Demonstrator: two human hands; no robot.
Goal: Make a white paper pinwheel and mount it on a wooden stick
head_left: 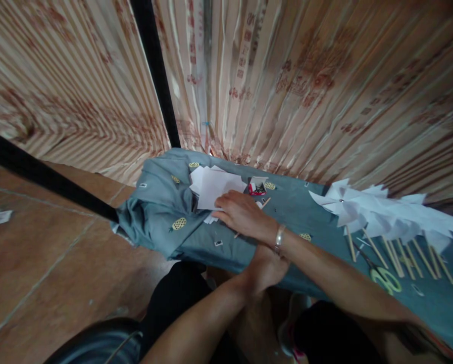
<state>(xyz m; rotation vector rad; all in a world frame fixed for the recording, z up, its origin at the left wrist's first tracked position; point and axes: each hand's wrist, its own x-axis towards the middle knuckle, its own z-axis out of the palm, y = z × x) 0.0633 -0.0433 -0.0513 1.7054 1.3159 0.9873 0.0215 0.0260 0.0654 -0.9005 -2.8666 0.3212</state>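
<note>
My right grip [241,212], a bare hand with a silver bangle at the wrist, lies flat with fingers spread and nothing pinched, its fingertips resting on the near edge of the loose stack of white paper sheets [214,186]. My left grip [264,268] sits tucked under the right forearm at the worktop's near edge; whether its fingers are curled or apart I cannot tell. The sheets lie toward the left end of the worktop covered in blue-grey cloth printed with yellow pineapples [161,202], just beside a small open cardboard box with red contents [257,187].

To lift a single sheet cleanly, I judge I should press lightly with the fingertips and slide the top sheet toward me until it fans off the stack, then pinch its corner. The cloth is rumpled here, so dragging hard could pull the whole stack along. Well apart on the right lie the white paper pinwheels on wooden sticks [385,217] and green-handled scissors [383,277].
</note>
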